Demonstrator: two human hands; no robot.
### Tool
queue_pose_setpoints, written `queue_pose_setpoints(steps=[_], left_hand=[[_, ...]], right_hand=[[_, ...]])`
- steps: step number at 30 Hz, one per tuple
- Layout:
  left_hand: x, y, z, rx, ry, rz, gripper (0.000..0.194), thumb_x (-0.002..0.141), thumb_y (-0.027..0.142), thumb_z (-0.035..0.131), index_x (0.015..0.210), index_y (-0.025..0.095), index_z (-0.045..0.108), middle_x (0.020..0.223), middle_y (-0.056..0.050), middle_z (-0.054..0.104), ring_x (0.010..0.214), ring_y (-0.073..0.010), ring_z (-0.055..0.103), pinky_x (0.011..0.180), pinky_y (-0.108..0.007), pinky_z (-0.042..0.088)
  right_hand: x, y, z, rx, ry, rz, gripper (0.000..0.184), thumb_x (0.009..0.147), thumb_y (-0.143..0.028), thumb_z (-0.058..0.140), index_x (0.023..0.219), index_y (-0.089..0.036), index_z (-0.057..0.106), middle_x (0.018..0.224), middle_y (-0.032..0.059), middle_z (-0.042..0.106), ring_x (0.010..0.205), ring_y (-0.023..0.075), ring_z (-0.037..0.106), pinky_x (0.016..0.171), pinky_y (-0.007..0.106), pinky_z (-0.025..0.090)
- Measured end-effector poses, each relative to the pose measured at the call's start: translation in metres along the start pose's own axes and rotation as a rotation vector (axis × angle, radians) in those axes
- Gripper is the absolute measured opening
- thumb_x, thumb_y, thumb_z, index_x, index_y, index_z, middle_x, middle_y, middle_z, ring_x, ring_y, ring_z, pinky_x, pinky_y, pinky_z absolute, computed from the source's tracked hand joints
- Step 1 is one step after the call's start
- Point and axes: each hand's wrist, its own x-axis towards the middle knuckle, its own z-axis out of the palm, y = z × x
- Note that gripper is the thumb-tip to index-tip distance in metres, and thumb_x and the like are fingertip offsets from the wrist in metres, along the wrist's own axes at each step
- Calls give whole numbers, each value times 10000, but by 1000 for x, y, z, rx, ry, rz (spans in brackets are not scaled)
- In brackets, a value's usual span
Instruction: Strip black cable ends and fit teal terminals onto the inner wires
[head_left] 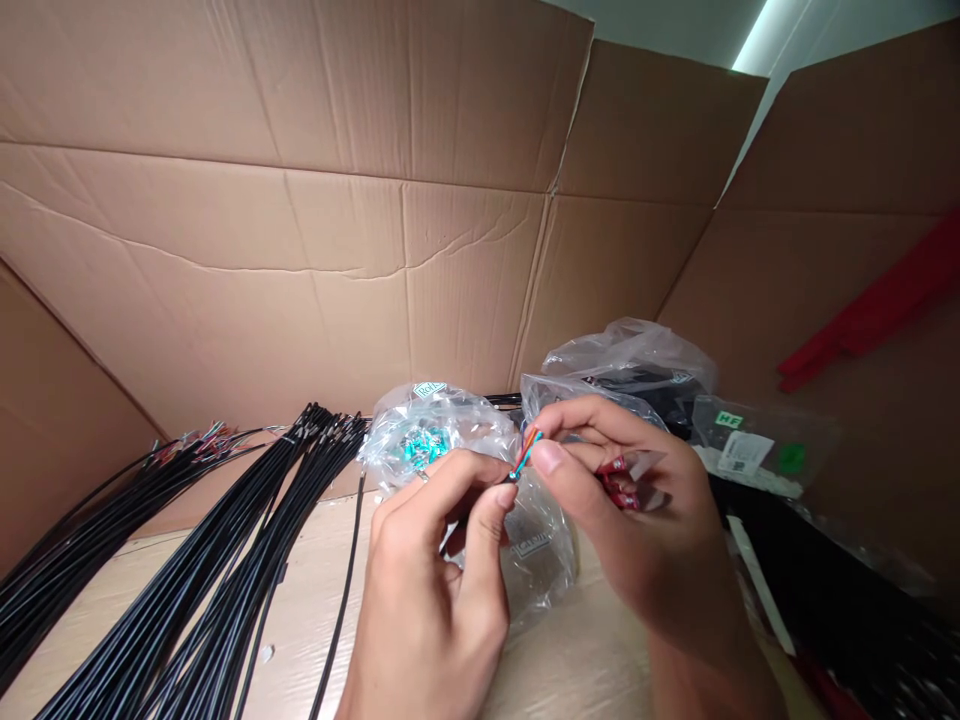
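My left hand (427,570) and my right hand (622,500) meet in front of me, their fingertips pinching a small bunch of thin teal and orange wires (526,452). The wires' far ends are hidden by my fingers. A small red item (619,484) is tucked against the lower fingers of my right hand. A clear plastic bag (544,545) lies under my hands. Another clear bag (409,440) with teal parts inside sits just behind my left hand.
Bundles of black cables (225,545) with coloured wire ends fan across the left of the wooden table (525,670). Bagged dark items (630,365) and a labelled packet (757,445) stand behind my right hand. Cardboard walls (277,280) rise behind.
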Motion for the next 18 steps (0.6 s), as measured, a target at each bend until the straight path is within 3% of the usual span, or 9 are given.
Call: queue_pose_setpoints(steps=[3, 6, 10, 18], left_hand=[[0, 2, 0, -46, -30, -32, 122, 1004, 244, 584, 942, 224, 688, 790, 34, 635, 738, -99, 623, 730, -196, 466], [1, 3, -1, -153, -68, -91, 189, 997, 286, 600, 839, 202, 664, 734, 27, 625, 682, -100, 594, 644, -197, 455], [-1, -2, -4, -370, -100, -195, 124, 968, 313, 655, 892, 221, 687, 749, 27, 652, 652, -112, 600, 633, -223, 470], [4, -7, -4, -496, -124, -249, 160, 958, 327, 673, 881, 189, 693, 696, 13, 665, 627, -117, 588, 649, -245, 451]], right_hand=[[2, 1, -1, 46, -2, -4, 81, 931, -304, 692, 915, -231, 662, 728, -12, 668, 617, 104, 609, 481, 180, 449], [5, 4, -4, 168, -71, -35, 97, 942, -277, 690, 1037, -257, 691, 909, 15, 748, 701, 124, 701, 545, 193, 546], [6, 8, -6, 374, -231, 38, 75, 961, -304, 672, 960, -258, 732, 841, -1, 765, 555, 107, 671, 505, 221, 557], [5, 3, 1, 285, -108, -42, 125, 949, -238, 687, 892, -280, 791, 623, -28, 709, 502, 103, 636, 497, 207, 535]])
